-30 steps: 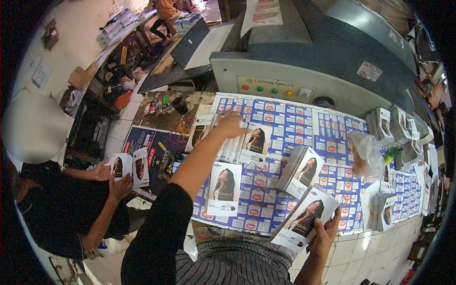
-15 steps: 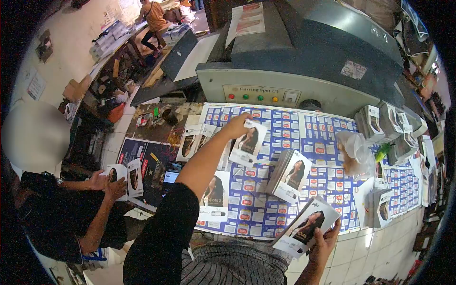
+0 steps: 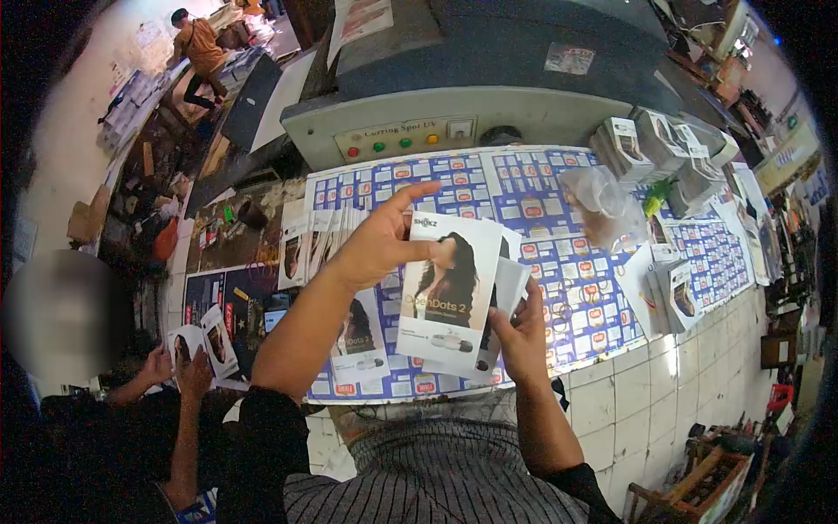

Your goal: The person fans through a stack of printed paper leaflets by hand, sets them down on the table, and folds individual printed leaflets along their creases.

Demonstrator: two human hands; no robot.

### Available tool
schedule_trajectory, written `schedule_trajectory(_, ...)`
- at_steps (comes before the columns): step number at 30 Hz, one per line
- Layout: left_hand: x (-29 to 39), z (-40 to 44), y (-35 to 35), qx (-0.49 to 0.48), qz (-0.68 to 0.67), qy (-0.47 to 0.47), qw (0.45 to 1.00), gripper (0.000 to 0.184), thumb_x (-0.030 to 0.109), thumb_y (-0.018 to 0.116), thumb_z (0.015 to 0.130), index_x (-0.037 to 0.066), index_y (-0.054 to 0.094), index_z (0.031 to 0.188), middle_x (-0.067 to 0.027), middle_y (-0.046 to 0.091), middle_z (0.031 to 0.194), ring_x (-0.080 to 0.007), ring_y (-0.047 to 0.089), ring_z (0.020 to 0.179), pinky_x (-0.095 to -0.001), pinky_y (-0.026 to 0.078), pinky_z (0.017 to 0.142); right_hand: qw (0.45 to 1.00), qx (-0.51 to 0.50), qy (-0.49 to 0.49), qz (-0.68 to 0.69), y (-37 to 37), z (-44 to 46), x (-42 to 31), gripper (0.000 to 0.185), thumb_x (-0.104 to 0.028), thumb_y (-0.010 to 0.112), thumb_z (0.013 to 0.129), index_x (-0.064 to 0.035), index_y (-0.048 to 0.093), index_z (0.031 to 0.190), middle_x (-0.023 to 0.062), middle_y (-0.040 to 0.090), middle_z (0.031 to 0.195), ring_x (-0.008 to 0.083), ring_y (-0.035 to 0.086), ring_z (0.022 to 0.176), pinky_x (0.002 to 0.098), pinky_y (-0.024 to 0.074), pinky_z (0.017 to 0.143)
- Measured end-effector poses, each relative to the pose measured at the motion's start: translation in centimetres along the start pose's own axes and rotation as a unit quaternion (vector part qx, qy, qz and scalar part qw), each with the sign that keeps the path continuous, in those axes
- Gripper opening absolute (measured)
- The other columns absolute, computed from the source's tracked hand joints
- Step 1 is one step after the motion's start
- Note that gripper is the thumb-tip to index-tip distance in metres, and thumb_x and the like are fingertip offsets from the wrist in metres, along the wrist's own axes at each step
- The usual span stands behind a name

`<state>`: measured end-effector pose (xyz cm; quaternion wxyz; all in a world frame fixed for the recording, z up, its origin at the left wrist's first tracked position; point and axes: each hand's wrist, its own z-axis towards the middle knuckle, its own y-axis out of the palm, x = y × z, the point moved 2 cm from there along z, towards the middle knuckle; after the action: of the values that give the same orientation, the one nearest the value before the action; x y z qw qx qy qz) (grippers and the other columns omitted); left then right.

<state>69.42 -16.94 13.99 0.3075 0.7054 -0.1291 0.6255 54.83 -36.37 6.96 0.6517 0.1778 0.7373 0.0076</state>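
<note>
In front of me is a small bundle of printed Shokz OpenDots 2 leaflets [image 3: 441, 301], held slightly fanned. My right hand [image 3: 522, 336] grips the bundle at its right side, thumb in front. At the upper left of the front leaflet, my left hand [image 3: 384, 240] has its thumb on the face and its index finger stretched out above. Its other fingers are mostly hidden behind. A single matching leaflet [image 3: 360, 345] lies on the table below my left forearm. Beyond that forearm, a fanned row of leaflets [image 3: 325, 240] lies partly covered.
Blue printed sheets [image 3: 567, 288] cover the table. A clear plastic bag [image 3: 598, 205] and stacked leaflets [image 3: 668, 144] stand at the right, another stack [image 3: 672, 297] nearer. A grey curing machine [image 3: 401, 127] lines the back. On the left, a co-worker's hands [image 3: 188, 367] hold leaflets.
My left hand has come back to the leaflets in my right hand, which moved left to the middle. The stack lying mid-table no longer shows there. The view has shifted right.
</note>
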Motion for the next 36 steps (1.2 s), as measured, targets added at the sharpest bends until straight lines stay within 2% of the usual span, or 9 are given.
schedule_trajectory(6,-3.8,-1.6,2.7,-0.002,0.132,-0.057,0.990,0.052,0.015,0.076,0.085,0.005,0.053,0.129,-0.0071,0.064,0.103,-0.0152,0.066,0.087,-0.0312,0.054,0.080,0.989,0.039,0.030,0.140,-0.7,-0.3,1.8,0.061,-0.013,0.058,0.095,-0.0052,0.028,0.147,0.0157,0.052,0.133,0.0245,0.056,0.116,0.0358,0.0468,0.096)
schedule_trajectory(9,-6.9,-2.0,4.2,0.082,0.349,0.143,0.922,0.043,0.013,0.068,0.085,0.003,0.055,0.125,-0.0163,0.051,0.113,-0.0300,0.057,0.107,-0.0378,0.046,0.093,0.965,0.018,0.124,0.231,-0.8,-0.4,2.4,0.058,-0.018,0.059,0.095,-0.0054,0.033,0.145,0.0143,0.054,0.130,0.0245,0.057,0.115,0.0370,0.0485,0.094)
schedule_trajectory(14,-8.0,-2.4,3.6,0.120,0.341,0.162,0.918,0.049,0.014,0.069,0.084,0.005,0.051,0.129,-0.0181,0.052,0.120,-0.0360,0.051,0.116,-0.0418,0.042,0.098,0.995,-0.035,0.048,0.085,1.4,-0.3,2.3,0.058,-0.005,0.063,0.085,-0.0030,0.042,0.139,0.0111,0.058,0.123,0.0222,0.057,0.112,0.0359,0.0448,0.097)
schedule_trajectory(16,-7.1,-2.1,-0.5,0.215,0.435,0.274,0.831,0.055,0.020,0.073,0.082,0.004,0.051,0.130,-0.0213,0.052,0.127,-0.0379,0.050,0.118,-0.0433,0.041,0.100,0.998,-0.032,0.047,0.039,1.0,-0.2,2.2,0.061,0.002,0.060,0.080,-0.0021,0.042,0.139,0.0111,0.058,0.122,0.0230,0.057,0.113,0.0364,0.0430,0.099)
schedule_trajectory(21,-13.6,-3.4,-23.8,0.479,0.696,-0.149,0.513,0.092,0.062,0.061,0.082,-0.010,0.043,0.135,-0.0309,0.056,0.125,-0.0414,0.053,0.121,-0.0507,0.041,0.101,0.996,-0.010,0.031,0.088,-0.2,-0.5,0.8,0.058,0.003,0.060,0.078,0.0022,0.044,0.134,0.0134,0.060,0.116,0.0247,0.061,0.105,0.0375,0.0496,0.093)
schedule_trajectory(23,-11.8,-5.1,-22.7,0.379,0.552,-0.347,0.657,0.078,0.057,0.059,0.083,-0.004,0.050,0.132,-0.0269,0.060,0.122,-0.0389,0.057,0.118,-0.0506,0.044,0.099,0.996,-0.009,0.023,0.083,-1.1,-0.2,1.0,0.058,0.003,0.061,0.078,0.0021,0.044,0.134,0.0133,0.059,0.117,0.0243,0.061,0.105,0.0374,0.0493,0.094)
schedule_trajectory(26,-11.2,-5.1,-22.0,0.296,0.619,-0.313,0.656,0.053,0.042,0.059,0.085,0.003,0.060,0.120,-0.0217,0.066,0.114,-0.0374,0.063,0.109,-0.0515,0.048,0.093,0.994,-0.022,0.044,0.095,-1.8,-0.5,0.7,0.059,0.002,0.060,0.078,0.0015,0.044,0.134,0.0127,0.059,0.119,0.0240,0.060,0.108,0.0366,0.0481,0.095)
schedule_trajectory(32,-3.8,-6.5,-14.6,0.319,0.669,0.021,0.671,0.020,0.007,0.058,0.085,0.008,0.068,0.103,-0.0166,0.070,0.098,-0.0363,0.066,0.093,-0.0498,0.050,0.087,0.994,0.021,0.086,0.061,-2.6,-0.4,0.8,0.057,0.005,0.054,0.080,0.0016,0.042,0.136,0.0139,0.058,0.121,0.0234,0.059,0.107,0.0351,0.0469,0.094)
schedule_trajectory(36,-3.4,-8.0,-3.7,0.054,0.601,0.285,0.745,0.027,0.002,0.058,0.082,0.007,0.067,0.107,-0.0106,0.067,0.115,-0.0273,0.061,0.114,-0.0468,0.041,0.103,0.981,-0.015,0.167,0.096,-2.9,-1.1,2.0,0.053,0.003,0.053,0.085,-0.0002,0.044,0.137,0.0113,0.061,0.117,0.0217,0.062,0.100,0.0327,0.0521,0.085)
